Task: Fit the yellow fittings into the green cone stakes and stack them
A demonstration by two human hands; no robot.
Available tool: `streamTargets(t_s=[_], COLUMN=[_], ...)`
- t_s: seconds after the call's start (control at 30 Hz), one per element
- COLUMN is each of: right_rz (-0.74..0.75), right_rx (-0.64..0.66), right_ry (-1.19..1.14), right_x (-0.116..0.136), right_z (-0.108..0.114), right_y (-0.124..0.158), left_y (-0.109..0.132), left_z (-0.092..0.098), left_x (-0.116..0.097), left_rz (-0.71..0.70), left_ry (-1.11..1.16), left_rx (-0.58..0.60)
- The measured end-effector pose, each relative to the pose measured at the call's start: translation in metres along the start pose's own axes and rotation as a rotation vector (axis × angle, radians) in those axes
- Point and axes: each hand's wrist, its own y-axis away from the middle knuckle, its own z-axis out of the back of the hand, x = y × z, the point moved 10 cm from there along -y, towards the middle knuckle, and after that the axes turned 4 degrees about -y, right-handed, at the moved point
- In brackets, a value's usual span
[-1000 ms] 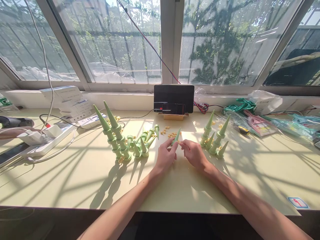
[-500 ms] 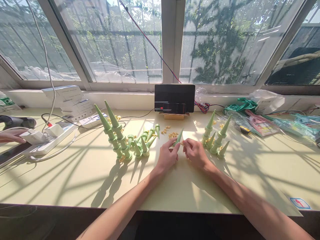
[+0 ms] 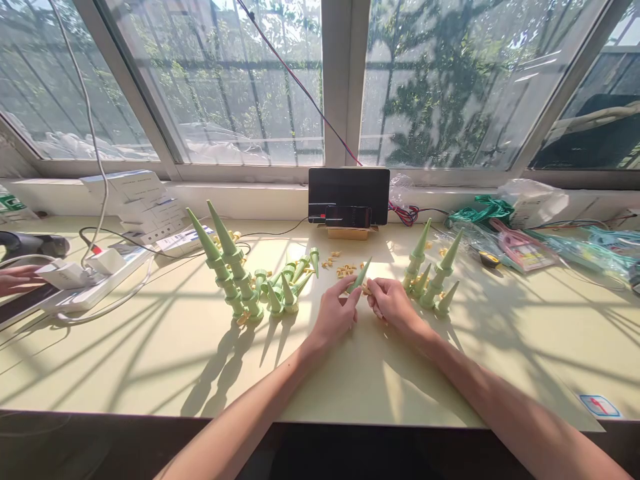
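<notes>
In the middle of the table, my left hand (image 3: 336,308) is closed on a pale green pointed cone (image 3: 361,272), whose tip leans up to the right. My right hand (image 3: 391,300) pinches a small yellow piece (image 3: 366,288) close to the cone's lower end; whether the two touch is hard to make out. Just beyond my hands lies a scatter of small yellow pieces (image 3: 346,271). Stacks of green cones (image 3: 227,257) stand to the left, beside several loose green cones (image 3: 289,293). Another group of stacked cones (image 3: 444,267) stands right of my right hand.
A dark tablet (image 3: 349,187) on a cardboard stand is at the back, a phone in front of it. White boxes (image 3: 143,207) and a power strip (image 3: 100,280) are left, near another person's hand (image 3: 20,279). Plastic bags (image 3: 530,200) and a yellow-black tool (image 3: 489,260) lie right.
The green cone has tilted further to the right in my left hand. My right hand has shifted slightly, still at the cone's lower end.
</notes>
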Motion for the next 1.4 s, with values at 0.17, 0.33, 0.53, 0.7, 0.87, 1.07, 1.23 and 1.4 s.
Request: streamTargets(t_s=[0.17,0.33,0.53,0.7,0.87,1.07,1.23,1.4], right_rz=[-0.042,-0.093,-0.199,-0.27,-0.281,-0.272,-0.026,0.28], right_rx=[0.019,0.062,0.091,0.125,0.171,0.174,0.033,0.003], right_ry=[-0.096,-0.188,-0.274,-0.318,-0.381,-0.375,-0.063,0.304], right_x=[-0.01,-0.022,-0.031,-0.036,-0.038,-0.039,-0.01,0.023], right_z=[-0.001,-0.004,-0.006,-0.008,-0.011,-0.013,-0.003,-0.005], right_y=[-0.003,-0.006,-0.005,-0.005,-0.006,-0.007,-0.005,0.003], left_y=[0.0,0.0,0.0,-0.001,-0.001,-0.001,-0.001,-0.001], left_z=[-0.001,-0.002,-0.004,-0.007,-0.01,-0.007,0.001,0.011], left_x=[0.0,0.0,-0.001,0.003,0.006,0.007,0.003,0.0], left_rz=[-0.001,0.003,-0.013,0.002,0.018,0.061,0.055,0.048], left_ry=[0.013,0.016,0.041,0.075,0.096,0.068,0.037,0.066], left_rx=[0.004,0.009,0.029,0.054,0.072,0.045,-0.039,-0.132])
